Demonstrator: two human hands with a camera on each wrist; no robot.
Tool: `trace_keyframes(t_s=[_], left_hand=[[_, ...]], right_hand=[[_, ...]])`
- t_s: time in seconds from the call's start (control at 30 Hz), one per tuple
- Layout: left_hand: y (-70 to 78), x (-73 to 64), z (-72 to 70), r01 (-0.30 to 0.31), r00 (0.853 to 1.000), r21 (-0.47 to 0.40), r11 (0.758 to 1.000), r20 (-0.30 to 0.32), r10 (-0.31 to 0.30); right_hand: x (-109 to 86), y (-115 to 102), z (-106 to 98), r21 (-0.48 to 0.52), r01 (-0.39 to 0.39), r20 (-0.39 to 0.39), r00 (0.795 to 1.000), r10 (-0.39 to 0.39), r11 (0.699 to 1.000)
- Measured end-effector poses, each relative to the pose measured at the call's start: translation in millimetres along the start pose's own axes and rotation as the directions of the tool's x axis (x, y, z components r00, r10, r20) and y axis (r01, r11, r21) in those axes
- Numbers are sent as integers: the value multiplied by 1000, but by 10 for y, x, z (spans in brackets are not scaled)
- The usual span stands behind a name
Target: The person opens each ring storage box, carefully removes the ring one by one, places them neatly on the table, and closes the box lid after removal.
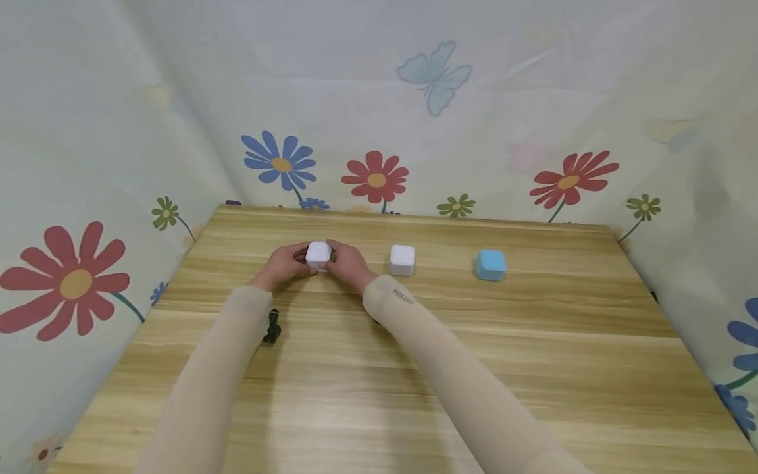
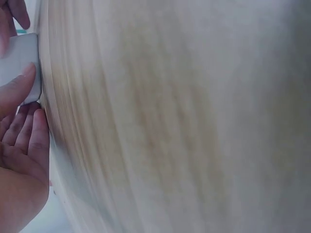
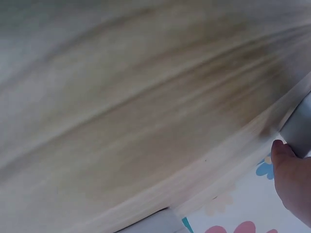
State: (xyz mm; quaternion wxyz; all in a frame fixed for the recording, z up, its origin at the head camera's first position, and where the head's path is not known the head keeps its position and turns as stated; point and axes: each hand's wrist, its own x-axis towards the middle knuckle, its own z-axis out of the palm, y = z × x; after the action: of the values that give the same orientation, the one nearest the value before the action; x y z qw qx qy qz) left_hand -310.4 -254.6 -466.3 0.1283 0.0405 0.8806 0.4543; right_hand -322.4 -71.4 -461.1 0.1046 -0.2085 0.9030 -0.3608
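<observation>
A white block point(image 1: 318, 250) with rounded edges stands at the left rear of the table, held between both hands. From its left side my left hand point(image 1: 284, 265) grips it. In the left wrist view, the left thumb point(image 2: 18, 87) lies across the face of the block point(image 2: 22, 51), and the other fingers reach behind its lower edge. My right hand point(image 1: 352, 266) grips the block's right side, thumb at the front and fingers behind. Only part of the right hand point(image 3: 293, 182) shows in the right wrist view, against the grey-looking block point(image 3: 299, 128).
A second white block point(image 1: 402, 261) sits just right of the right hand. Farther right is a light blue block point(image 1: 491, 264). All stand on a wood-grain table point(image 1: 533, 368); a flowered cloth point(image 1: 331, 99) rises behind it. A small black object point(image 1: 272, 326) shows beside the left sleeve.
</observation>
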Motion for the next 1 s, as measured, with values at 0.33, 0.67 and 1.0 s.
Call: trace_keyframes(t_s=[0.33,0.67,1.0], left_hand=[[-7,13,-12,20,999,-28,999,-29,-21],[20,-5,1,29,999,-56,998,-24,-30],[-13,46,-6,31,998,-15,999,-50,-31]], right_hand=[[-22,-64,17,10,-21,-16,1000,21,1000],[-41,-68,-16,61,-43,-22,999,45,997],[-19,-70,-6,74,-51,-27,998,54,996]])
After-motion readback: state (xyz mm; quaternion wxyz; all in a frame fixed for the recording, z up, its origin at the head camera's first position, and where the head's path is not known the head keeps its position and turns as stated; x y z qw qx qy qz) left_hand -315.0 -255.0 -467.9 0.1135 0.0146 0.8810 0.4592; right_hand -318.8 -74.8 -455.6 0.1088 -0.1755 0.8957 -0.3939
